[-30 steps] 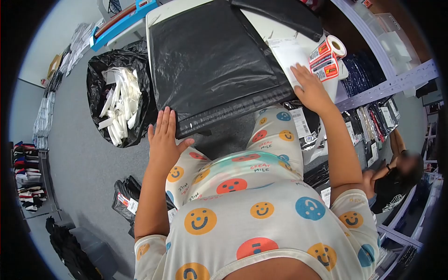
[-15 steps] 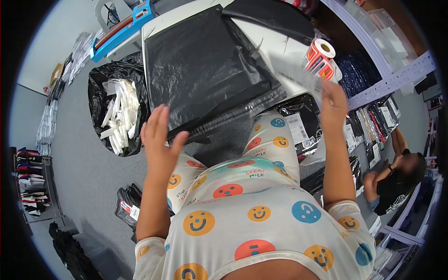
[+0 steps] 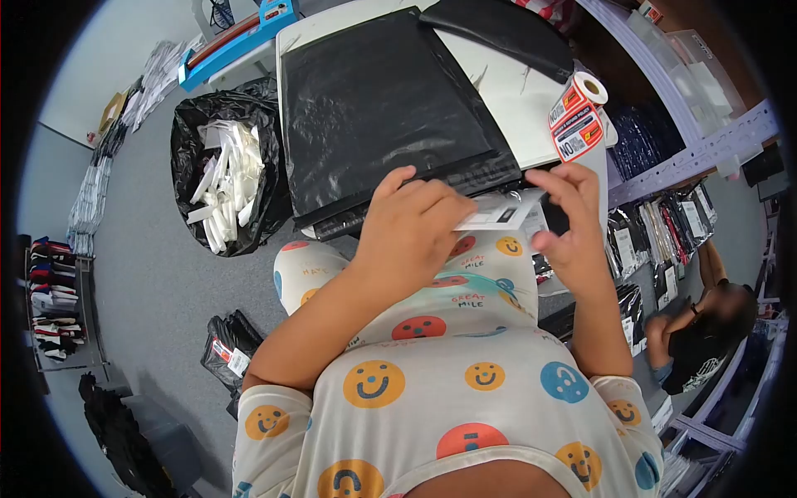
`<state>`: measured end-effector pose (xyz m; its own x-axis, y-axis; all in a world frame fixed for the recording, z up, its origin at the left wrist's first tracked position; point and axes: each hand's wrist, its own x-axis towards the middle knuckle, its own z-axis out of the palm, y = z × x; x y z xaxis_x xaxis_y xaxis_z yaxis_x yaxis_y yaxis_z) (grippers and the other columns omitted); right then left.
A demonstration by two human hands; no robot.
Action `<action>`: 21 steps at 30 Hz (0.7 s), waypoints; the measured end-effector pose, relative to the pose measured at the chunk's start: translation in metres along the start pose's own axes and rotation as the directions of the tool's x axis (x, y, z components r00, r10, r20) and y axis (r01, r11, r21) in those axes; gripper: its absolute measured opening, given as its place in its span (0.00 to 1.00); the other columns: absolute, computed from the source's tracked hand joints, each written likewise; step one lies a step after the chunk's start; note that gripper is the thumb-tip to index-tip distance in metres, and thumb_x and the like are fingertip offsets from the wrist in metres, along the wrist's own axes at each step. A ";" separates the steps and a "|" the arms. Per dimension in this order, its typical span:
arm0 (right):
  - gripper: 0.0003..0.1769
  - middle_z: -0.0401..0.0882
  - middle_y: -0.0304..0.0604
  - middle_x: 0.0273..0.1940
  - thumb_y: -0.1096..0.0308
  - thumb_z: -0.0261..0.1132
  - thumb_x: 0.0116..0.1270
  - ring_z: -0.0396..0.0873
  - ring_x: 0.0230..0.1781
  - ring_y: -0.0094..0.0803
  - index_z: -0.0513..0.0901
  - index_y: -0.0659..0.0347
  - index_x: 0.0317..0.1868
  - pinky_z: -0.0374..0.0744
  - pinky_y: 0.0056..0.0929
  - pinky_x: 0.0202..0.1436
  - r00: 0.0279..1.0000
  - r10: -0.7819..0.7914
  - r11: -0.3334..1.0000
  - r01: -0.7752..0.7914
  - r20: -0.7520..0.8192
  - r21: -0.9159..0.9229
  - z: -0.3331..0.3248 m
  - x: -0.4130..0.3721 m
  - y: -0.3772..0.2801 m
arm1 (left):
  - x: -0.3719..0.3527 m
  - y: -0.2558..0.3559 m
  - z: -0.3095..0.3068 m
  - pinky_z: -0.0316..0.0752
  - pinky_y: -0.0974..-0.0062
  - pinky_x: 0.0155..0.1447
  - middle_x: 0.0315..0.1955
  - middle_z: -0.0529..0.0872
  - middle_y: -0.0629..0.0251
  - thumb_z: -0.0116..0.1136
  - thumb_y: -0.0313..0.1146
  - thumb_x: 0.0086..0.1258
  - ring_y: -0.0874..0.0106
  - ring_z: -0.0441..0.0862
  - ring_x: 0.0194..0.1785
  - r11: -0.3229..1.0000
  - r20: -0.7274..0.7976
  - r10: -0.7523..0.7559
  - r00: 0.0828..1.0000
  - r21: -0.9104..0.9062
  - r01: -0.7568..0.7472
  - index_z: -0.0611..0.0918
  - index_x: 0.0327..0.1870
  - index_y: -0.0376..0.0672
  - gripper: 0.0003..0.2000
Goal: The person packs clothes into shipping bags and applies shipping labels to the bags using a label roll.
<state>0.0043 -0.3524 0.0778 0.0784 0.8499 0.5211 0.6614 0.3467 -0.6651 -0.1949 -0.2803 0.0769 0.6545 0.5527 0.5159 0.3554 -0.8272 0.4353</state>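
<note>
Grey floor (image 3: 158,282) beyond the left edge of the white table (image 3: 515,108), pale wall (image 3: 75,91) farther out. Past the right edge, lilac perforated shelving (image 3: 689,158).

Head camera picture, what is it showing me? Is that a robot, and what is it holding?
There's no robot here! A person wears one camera on their head, looking forward and down, so every picture comes from there. You see the person's own bare hands. The left hand seems to hold a white printed label in its fingers. The right hand is by the label's other end, finger and thumb apart. On the white table lie a large flat black plastic bag, more black plastic behind it and a roll of red-and-white stickers.
</note>
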 end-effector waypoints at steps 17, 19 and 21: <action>0.07 0.75 0.42 0.26 0.72 0.65 0.54 0.73 0.28 0.27 0.79 0.69 0.30 0.70 0.23 0.32 0.857 0.307 0.937 -0.348 0.413 0.025 0.030 0.000 -0.024 | -0.046 -0.013 -0.029 0.69 0.68 0.37 0.14 0.71 0.60 0.63 0.48 0.50 0.61 0.71 0.23 0.959 0.166 -0.282 0.945 0.026 0.282 0.73 0.15 0.38 0.21; 0.08 0.76 0.42 0.25 0.72 0.65 0.54 0.72 0.26 0.26 0.80 0.70 0.30 0.70 0.22 0.31 0.865 0.300 0.934 -0.351 0.403 0.058 0.032 0.002 -0.028 | -0.050 -0.016 -0.032 0.66 0.68 0.31 0.13 0.70 0.60 0.63 0.50 0.48 0.61 0.69 0.22 0.952 0.201 -0.305 0.931 0.036 0.304 0.71 0.13 0.38 0.23; 0.07 0.76 0.41 0.26 0.72 0.65 0.54 0.73 0.26 0.24 0.80 0.69 0.30 0.70 0.21 0.31 0.870 0.278 0.940 -0.334 0.408 0.070 0.030 0.004 -0.025 | -0.057 -0.024 -0.036 0.63 0.68 0.28 0.13 0.69 0.61 0.63 0.51 0.47 0.61 0.68 0.21 0.957 0.225 -0.290 0.930 0.047 0.287 0.68 0.12 0.38 0.24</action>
<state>-0.0345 -0.3459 0.0802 -0.0519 0.9974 0.0501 0.5433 0.0703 -0.8366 -0.2652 -0.2880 0.0638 0.6559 0.7311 0.1880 0.5589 -0.6377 0.5300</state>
